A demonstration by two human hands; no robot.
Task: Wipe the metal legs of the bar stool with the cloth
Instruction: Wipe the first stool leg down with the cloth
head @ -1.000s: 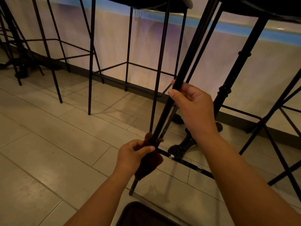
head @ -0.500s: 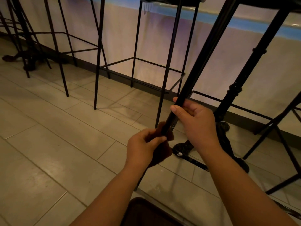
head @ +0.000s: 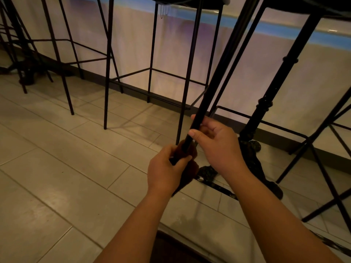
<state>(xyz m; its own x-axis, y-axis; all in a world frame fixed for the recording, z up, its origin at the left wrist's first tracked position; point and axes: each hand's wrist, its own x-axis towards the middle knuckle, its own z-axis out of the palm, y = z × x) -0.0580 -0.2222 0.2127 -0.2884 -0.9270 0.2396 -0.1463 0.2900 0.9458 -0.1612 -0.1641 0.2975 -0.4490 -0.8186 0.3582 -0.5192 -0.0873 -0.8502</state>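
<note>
Where the pale tiled floor (head: 62,168) meets a light counter front (head: 133,44), a row of black bar stools stands, and the nearest bar stool (head: 284,2) looms over the camera with only its dark seat edge and slanting metal legs in view. Beside it a heavier ornate table pedestal (head: 266,103) rises from a cast base on the tiles. One stool leg (head: 214,76) runs down from upper right to lower left between both hands. The right hand (head: 218,143) holds this leg higher up, thumb and fingers (head: 194,133) curled round it to steady it. Just below, touching or nearly touching that hand, the left hand (head: 165,171) grips a dark brown cloth (head: 187,168) wrapped round the leg, its fingers clenched on the fabric with a loose end hanging beneath the palm. By my judgement the wiping is in mid-stroke on this one leg, with the other legs and the low crossbars not yet dealt with. The risk from here is that a hard pull along the thin leg tips or drags the stool if the steadying hand slackens; the cloth hand could also run into the upper hand, and the hanging end may snag on the lower crossbar.
</note>
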